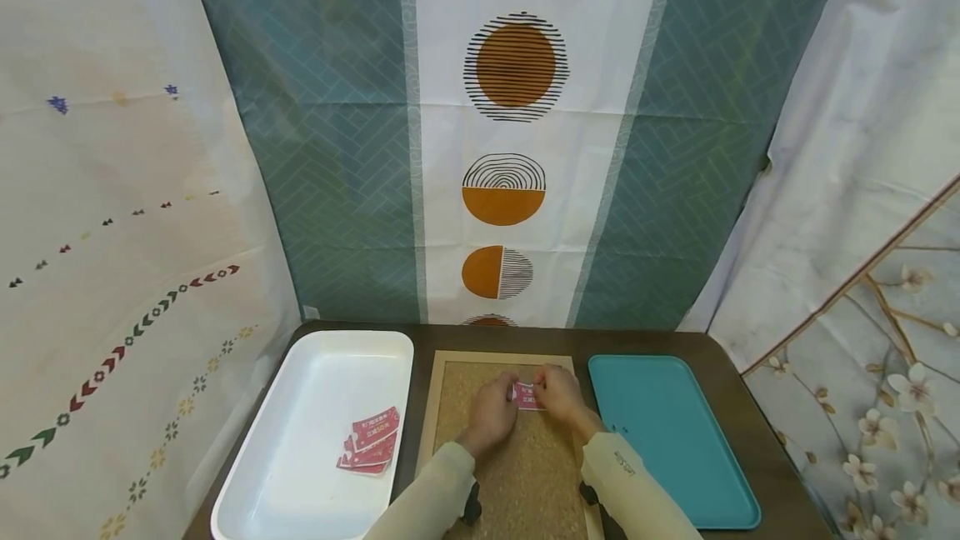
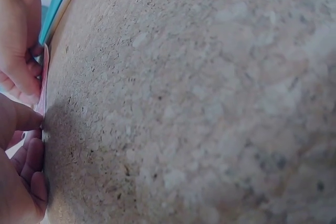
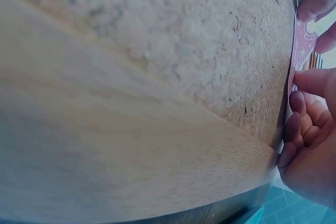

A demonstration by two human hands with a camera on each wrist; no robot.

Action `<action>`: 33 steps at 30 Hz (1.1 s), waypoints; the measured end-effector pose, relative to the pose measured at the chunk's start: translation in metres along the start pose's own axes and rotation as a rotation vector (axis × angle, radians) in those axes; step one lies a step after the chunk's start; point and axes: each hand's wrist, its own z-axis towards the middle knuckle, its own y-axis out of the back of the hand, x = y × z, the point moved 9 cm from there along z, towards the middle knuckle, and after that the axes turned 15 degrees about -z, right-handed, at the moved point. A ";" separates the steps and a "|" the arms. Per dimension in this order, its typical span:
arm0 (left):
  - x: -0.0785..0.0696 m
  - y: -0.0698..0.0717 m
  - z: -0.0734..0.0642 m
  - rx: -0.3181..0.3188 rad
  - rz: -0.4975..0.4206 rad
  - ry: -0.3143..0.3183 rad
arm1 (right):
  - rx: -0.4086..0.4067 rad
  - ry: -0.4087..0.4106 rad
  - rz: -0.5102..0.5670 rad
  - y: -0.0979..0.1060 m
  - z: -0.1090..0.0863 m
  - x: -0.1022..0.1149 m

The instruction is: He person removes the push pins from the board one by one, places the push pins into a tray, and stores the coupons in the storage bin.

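A pink-red paper coupon with white print lies against the upper part of a wood-framed corkboard. My left hand pinches its left end. At the other end, my right hand holds it between thumb and fingers. From the left wrist, the coupon shows nearly edge-on, close over the cork, with the left thumb on it. The right wrist view has the right thumb pressed on the coupon, the other fingers curled beside it and resting near the board.
Left of the board stands a white tray with several similar red coupons in an overlapping pile. A teal tray is on the right, with a few small dark items near its left edge. Patterned cloths hang behind the dark table.
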 end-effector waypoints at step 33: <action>-0.002 0.002 -0.002 -0.019 -0.007 -0.025 | -0.051 -0.015 0.011 -0.003 -0.003 -0.001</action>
